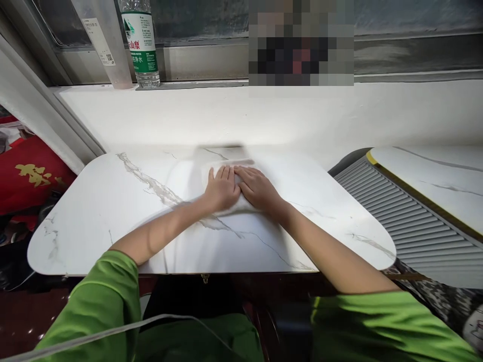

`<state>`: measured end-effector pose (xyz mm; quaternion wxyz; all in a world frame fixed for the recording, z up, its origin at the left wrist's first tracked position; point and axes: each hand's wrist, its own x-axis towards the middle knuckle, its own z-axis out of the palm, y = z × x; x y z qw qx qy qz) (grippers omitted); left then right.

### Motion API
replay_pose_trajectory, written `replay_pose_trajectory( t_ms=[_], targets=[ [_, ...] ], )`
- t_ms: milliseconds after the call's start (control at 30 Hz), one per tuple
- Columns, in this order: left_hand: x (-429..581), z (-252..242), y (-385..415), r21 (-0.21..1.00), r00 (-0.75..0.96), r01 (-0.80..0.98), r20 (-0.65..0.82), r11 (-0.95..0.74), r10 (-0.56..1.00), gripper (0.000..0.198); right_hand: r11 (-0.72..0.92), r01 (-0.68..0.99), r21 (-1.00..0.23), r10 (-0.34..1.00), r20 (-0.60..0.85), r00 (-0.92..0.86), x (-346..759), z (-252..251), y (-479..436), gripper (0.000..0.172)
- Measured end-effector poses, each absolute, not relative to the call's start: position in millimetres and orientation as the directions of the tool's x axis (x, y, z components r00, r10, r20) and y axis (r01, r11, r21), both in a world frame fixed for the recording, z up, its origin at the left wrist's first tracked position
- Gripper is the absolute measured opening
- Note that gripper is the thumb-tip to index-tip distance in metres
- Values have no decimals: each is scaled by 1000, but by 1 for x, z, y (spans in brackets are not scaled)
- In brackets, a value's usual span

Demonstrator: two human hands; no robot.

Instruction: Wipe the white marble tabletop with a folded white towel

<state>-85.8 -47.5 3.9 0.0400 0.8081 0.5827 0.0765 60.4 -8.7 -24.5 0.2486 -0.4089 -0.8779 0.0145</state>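
A white cloth (243, 204) lies folded or bunched near the middle of a white marble-patterned table (124, 211). Flat on top of the cloth rests my left hand (222, 188), its fingers stretched toward the wall and its thumb side against the other hand. My right hand (258, 188) presses on the cloth too, angled inward, with its fingers laid out and the tips meeting the left hand. Both palms face down, so the cloth beneath them is mostly hidden. Its far edge looks blurred against the tabletop.
On the window ledge at the back left stand a water bottle (141, 50) and a tall translucent container (107, 50). Another marble-patterned table (445, 173) with a grey ribbed side is at the right. A red bag (33, 173) sits at the left. A pale cord (151, 320) crosses below.
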Motion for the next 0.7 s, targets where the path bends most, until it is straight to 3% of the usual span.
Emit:
replay_pose_trajectory(
  t_ms=[167, 333, 500, 700],
  targets=[
    [-60, 4, -125, 129, 408, 901, 71, -414, 910, 62, 715, 669, -204, 680, 426, -597, 101, -22, -92, 52],
    [-44, 4, -146, 121, 536, 834, 52, -538, 843, 63, 666, 716, -210, 720, 431, -544, 125, -18, -132, 52],
    [-35, 7, -108, 166, 517, 843, 10, -511, 856, 64, 636, 738, -226, 746, 426, -512, 127, -18, -91, 51],
    [-39, 4, -15, 197, 395, 896, 58, -398, 917, 62, 640, 741, -206, 744, 410, -528, 108, -20, 16, 46]
  ],
)
